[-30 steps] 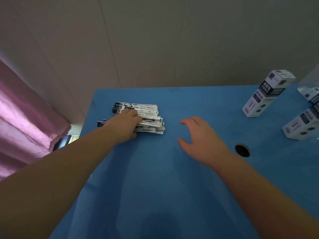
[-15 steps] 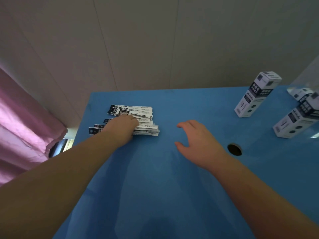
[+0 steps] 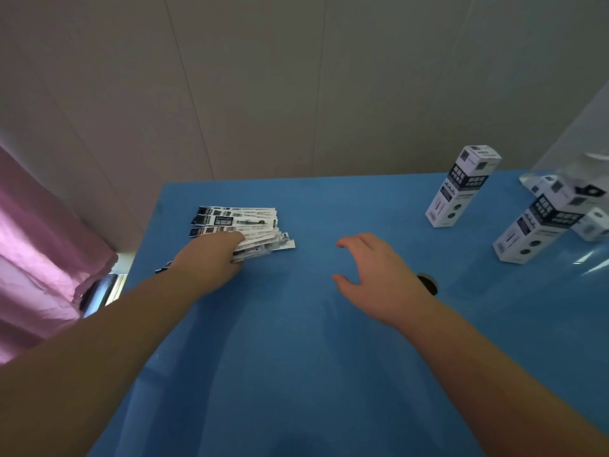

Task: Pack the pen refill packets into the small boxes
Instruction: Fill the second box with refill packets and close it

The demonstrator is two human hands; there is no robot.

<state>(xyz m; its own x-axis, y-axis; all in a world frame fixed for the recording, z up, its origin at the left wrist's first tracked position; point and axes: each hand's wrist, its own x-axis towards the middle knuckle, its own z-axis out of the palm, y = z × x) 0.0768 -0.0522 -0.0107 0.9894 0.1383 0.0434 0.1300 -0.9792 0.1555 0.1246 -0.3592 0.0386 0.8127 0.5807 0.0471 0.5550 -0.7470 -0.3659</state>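
both hands differ: left hand [image 3: 211, 258] hides its fingers in the packets [image 3: 245, 222], grip unclear; right hand [image 3: 375, 270] spread, empty.

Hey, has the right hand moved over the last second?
Yes. The right hand has drifted rightward toward the round hole; its wrist now covers the hole's left edge, where a blue gap showed before.

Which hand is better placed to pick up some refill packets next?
Left. The left hand already lies on the pile of refill packets, fingers over them. The right hand hovers open over bare blue table, apart from the pile and short of the small boxes.
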